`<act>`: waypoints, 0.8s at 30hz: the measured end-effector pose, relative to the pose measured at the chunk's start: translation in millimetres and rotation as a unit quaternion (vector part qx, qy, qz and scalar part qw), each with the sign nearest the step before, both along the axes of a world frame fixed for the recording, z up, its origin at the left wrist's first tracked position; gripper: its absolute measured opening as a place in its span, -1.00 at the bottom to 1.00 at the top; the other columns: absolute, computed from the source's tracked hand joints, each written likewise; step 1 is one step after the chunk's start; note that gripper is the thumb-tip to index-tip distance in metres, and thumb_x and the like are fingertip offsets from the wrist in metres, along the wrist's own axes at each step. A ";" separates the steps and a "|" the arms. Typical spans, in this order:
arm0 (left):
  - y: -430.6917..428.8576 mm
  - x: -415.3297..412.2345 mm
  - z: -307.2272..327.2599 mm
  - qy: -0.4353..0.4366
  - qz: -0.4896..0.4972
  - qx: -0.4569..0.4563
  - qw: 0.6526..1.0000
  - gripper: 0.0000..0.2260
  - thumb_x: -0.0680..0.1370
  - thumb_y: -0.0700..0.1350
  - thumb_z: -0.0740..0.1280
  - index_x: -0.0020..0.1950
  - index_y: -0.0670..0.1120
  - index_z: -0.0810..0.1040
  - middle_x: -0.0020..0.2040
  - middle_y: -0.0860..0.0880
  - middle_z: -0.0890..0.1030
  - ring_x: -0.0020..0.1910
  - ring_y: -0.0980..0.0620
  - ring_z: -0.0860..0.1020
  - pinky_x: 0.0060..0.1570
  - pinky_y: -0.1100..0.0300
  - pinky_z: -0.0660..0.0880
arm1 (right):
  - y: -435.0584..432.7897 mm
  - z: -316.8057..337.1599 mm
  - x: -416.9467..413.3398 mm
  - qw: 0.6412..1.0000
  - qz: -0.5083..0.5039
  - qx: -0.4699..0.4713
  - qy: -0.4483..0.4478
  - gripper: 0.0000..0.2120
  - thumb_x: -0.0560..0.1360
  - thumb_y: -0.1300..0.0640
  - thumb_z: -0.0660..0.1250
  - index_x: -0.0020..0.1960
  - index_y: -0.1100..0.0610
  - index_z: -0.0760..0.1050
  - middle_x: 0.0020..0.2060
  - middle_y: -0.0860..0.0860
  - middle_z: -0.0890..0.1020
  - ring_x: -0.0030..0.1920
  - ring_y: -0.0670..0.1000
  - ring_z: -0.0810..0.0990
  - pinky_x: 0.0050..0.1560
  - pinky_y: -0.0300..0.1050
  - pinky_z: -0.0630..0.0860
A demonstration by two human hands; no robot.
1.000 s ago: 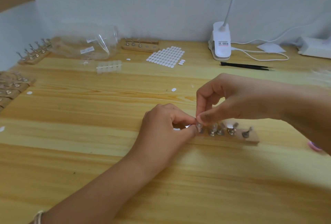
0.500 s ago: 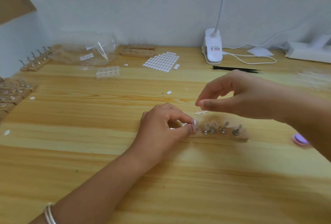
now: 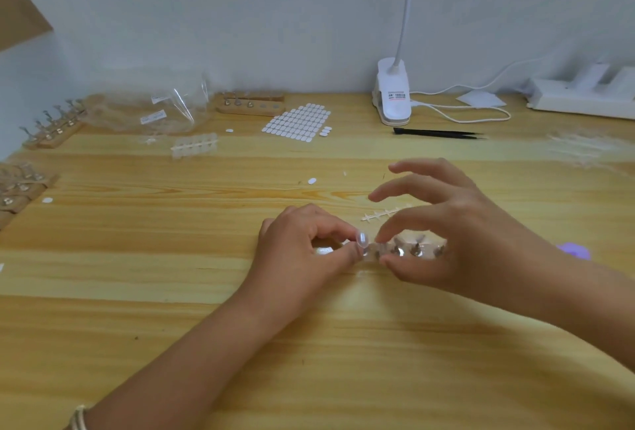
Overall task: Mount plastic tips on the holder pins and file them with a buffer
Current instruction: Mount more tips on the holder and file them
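Pinching the plastic tip (image 3: 361, 239), the left hand (image 3: 302, 251) is steadying it on the holder (image 3: 414, 251). The right hand (image 3: 460, 240) is hovering wide, empty.

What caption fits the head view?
The left hand pinches a tip on the holder; the right hand hovers open beside it.
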State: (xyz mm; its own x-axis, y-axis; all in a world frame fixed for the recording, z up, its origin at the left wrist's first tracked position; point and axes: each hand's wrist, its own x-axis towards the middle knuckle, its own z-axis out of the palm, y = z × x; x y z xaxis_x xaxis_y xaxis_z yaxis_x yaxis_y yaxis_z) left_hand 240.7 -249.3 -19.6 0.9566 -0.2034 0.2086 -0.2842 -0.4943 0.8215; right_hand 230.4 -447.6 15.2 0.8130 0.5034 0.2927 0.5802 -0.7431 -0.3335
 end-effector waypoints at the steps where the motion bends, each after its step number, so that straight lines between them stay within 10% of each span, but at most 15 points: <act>1: 0.0 -0.7 -0.2 -0.008 0.002 0.006 1.000 -0.91 0.40 0.04 0.52 -0.24 0.23 0.65 -0.20 0.15 0.63 -0.03 0.09 0.56 0.14 -0.17 0.42 | 0.3 -1.5 -2.4 1.000 0.009 -0.007 -0.018 -0.92 0.36 0.07 0.59 -0.17 0.01 0.72 0.14 -0.08 0.65 0.41 0.08 0.44 0.37 -0.06 0.33; 8: 2.4 -10.1 7.0 -0.201 -0.008 0.146 0.969 -0.58 0.36 0.03 0.50 0.21 0.14 0.59 0.09 0.16 0.56 0.11 0.13 0.49 0.20 0.16 0.28 | -16.0 9.0 -11.1 0.985 -0.028 0.151 0.083 -0.91 0.35 0.01 0.54 -0.14 -0.07 0.72 0.14 -0.27 0.63 0.44 -0.18 0.37 0.37 -0.34 0.26; 13: -4.4 -22.5 12.7 -0.409 -0.075 0.111 0.903 -0.79 0.44 -0.11 0.54 0.05 -0.05 0.70 -0.01 0.04 0.65 0.00 0.04 0.59 0.07 0.14 0.37 | -20.7 15.2 -21.5 0.942 -0.020 0.270 0.199 -0.79 0.26 -0.10 0.50 -0.16 -0.05 0.75 0.12 -0.24 0.67 0.32 -0.28 0.49 0.20 -0.54 0.29; 21: -7.2 -30.4 15.2 -0.400 -0.114 0.063 0.907 -0.83 0.39 -0.15 0.57 -0.06 -0.13 0.72 -0.07 -0.01 0.66 -0.08 0.03 0.62 -0.06 0.09 0.48 | -27.0 14.0 -25.8 0.908 0.053 0.271 0.315 -0.84 0.37 0.03 0.54 -0.05 0.00 0.75 0.19 -0.14 0.67 0.34 -0.15 0.53 0.43 -0.06 0.35; 24: -9.6 -33.5 17.2 -0.365 -0.119 0.034 0.923 -0.80 0.30 -0.19 0.59 -0.12 -0.15 0.71 -0.11 0.00 0.65 -0.11 0.02 0.61 -0.08 0.09 0.50 | -45.5 24.3 -8.0 0.958 0.041 0.212 0.190 -0.85 0.45 -0.06 0.53 0.00 -0.07 0.73 0.19 -0.19 0.65 0.28 -0.16 0.57 0.33 -0.23 0.43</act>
